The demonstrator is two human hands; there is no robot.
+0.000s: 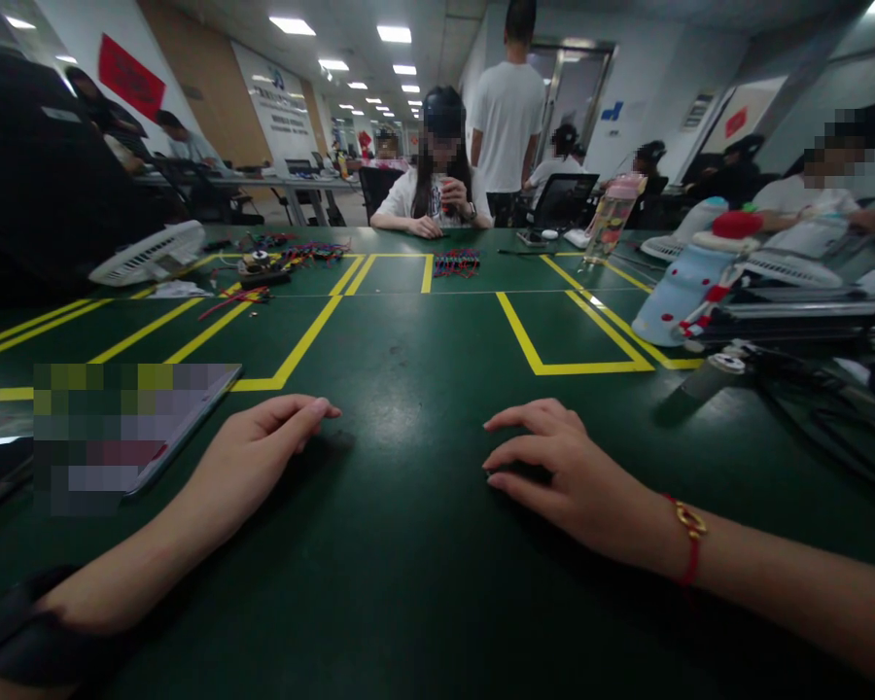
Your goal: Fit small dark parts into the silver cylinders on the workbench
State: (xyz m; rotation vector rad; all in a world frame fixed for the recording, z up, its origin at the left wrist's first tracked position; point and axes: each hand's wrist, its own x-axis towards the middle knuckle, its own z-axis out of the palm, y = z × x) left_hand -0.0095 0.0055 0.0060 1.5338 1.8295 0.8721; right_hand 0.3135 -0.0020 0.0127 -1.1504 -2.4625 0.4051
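Hands rest flat and empty on the green table [408,544]: left hand [259,449] lower centre-left, just beside a tablet [182,413], right hand [561,472] lower centre-right, each grip relaxed open, holding nothing. Keeping palms still seems sensible. Yellow tape lines [576,367] mark bays; wire bundles [457,262] lie far across; seated people fill the office behind.

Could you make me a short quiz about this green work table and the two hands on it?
1. True or false: the left hand holds a tool.
2. Which wrist wears the red string bracelet? A left, B right.
3. What colour are the tape lines on the table?

Key: 1 false, both hands lie flat and empty, the right hand too. 2 B. 3 yellow.
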